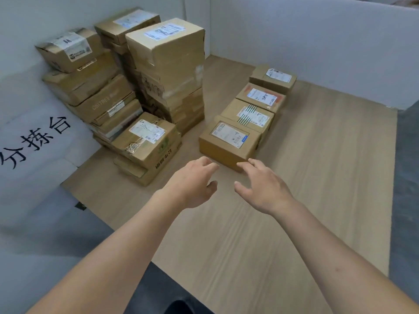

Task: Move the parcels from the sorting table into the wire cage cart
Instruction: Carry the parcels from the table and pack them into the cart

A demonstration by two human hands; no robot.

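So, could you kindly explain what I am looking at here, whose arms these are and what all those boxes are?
This is one picture from a camera worn on a person's head, looking forward and down. The bare arms are that person's own. The left hand and right hand are open, holding nothing, reaching toward the nearest parcel, first in a row of four cardboard boxes on the wooden sorting table. Taller stacks of parcels stand at the left, against the white wall.

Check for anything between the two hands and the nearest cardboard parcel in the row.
Nothing visible: the left hand and right hand hover open before the nearest brown cardboard parcel, only bare wooden tabletop between.
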